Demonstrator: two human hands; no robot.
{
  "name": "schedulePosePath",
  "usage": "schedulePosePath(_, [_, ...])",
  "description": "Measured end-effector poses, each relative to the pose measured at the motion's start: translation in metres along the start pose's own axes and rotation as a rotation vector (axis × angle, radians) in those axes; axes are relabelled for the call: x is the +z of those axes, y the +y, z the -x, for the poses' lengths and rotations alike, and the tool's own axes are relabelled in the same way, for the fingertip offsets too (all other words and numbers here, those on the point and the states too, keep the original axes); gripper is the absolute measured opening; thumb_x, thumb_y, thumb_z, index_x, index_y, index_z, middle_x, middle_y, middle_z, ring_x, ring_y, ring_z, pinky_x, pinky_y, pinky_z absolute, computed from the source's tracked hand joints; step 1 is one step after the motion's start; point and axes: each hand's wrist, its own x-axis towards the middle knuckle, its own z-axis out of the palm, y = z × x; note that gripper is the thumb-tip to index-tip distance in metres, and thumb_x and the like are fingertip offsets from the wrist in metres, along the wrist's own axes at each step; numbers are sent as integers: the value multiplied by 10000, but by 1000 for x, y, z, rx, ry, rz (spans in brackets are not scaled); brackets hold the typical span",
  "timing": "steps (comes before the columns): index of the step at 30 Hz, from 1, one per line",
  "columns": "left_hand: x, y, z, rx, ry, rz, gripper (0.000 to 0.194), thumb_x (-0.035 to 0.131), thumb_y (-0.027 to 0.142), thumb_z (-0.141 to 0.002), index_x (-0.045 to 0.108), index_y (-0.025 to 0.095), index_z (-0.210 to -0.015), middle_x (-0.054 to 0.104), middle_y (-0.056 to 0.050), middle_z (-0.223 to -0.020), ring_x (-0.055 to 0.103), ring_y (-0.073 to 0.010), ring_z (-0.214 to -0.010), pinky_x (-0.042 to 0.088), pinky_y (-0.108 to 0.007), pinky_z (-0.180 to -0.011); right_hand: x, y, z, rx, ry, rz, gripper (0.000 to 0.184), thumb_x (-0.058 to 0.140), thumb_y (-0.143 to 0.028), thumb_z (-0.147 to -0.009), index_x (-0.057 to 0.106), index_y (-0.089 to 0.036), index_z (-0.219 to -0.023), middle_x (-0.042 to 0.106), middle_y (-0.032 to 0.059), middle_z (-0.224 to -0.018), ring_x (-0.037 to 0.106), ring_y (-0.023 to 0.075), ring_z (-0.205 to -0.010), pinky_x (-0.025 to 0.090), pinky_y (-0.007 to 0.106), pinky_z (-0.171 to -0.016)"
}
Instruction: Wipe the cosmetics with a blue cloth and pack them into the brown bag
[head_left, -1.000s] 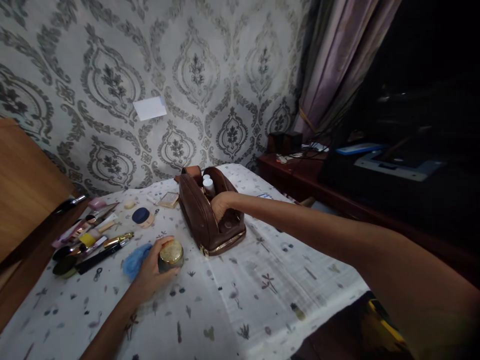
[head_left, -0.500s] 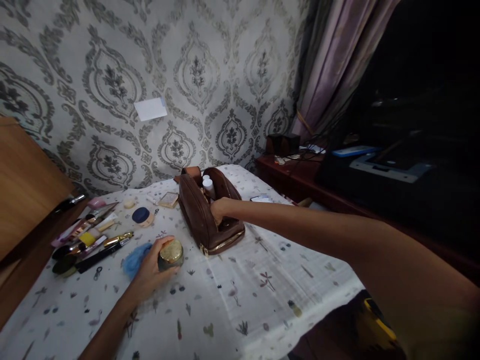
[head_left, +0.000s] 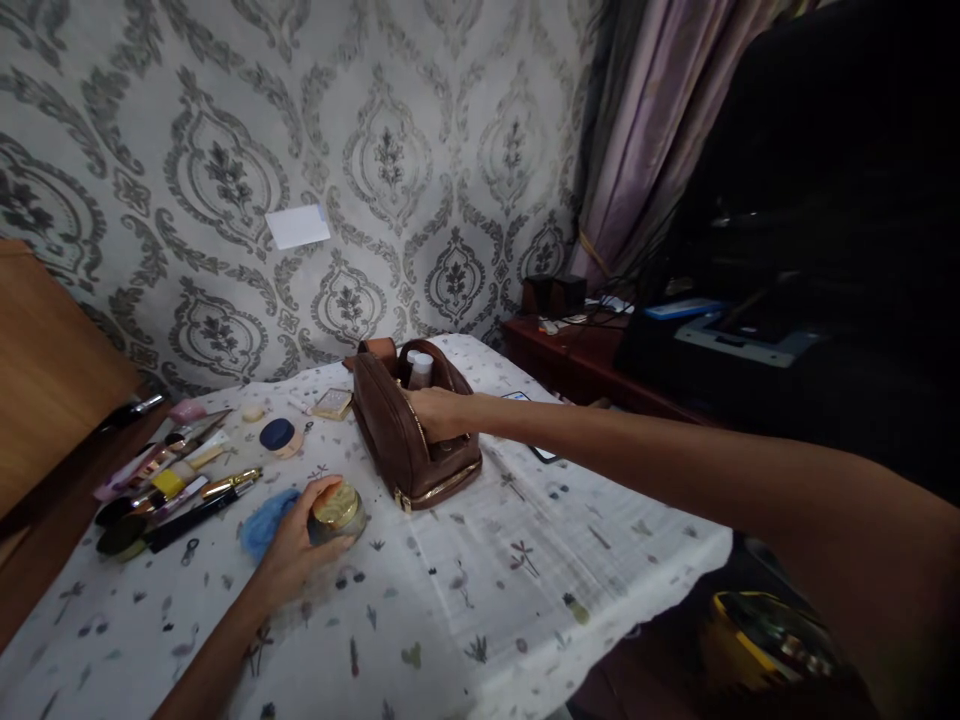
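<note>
A brown cosmetic bag point(head_left: 386, 430) stands open on the printed white cloth. My right hand point(head_left: 441, 412) reaches into its opening, with the fingers hidden inside, so what they hold cannot be seen. Just behind that hand, white-capped bottles point(head_left: 421, 370) stick up in the bag. In front of the bag and to its left, my left hand point(head_left: 300, 535) is closed around a squat jar with a gold lid point(head_left: 337, 508). A crumpled blue thing point(head_left: 262, 525) lies against the back of this hand.
Makeup brushes and tubes point(head_left: 172, 485) lie in a heap on the left. A jar with a dark blue lid point(head_left: 280, 437) and a flat compact point(head_left: 332, 403) sit behind. Beyond my right forearm lies a phone point(head_left: 546, 456). A wooden panel point(head_left: 60, 370) borders the left side.
My right hand has risen slightly within the bag's opening and more of its back shows. My left hand stays around the jar. The view has shifted a little.
</note>
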Motion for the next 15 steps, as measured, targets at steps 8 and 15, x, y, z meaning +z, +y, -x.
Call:
schedulePosePath(8, [-4,81,-40,190,119,94,714,826,430,-649,496,259,-1258,576,-56,-1279,573,-279,-1205,471,-379,-1024,-28,12,16,335,58,-72,339,649,-173,-821,675,-166,-1159,600,149,-1176,649,251,-990,472,295,-837])
schedulePosePath(15, [22,164,-118,363,55,-24,677,792,390,-638,440,207,-1187,596,-26,-1090,614,-209,-1012,477,-346,-926,-40,22,21,257,87,-45,229,592,-89,-853,714,-104,-1046,719,155,-1078,666,239,-980,463,267,-806])
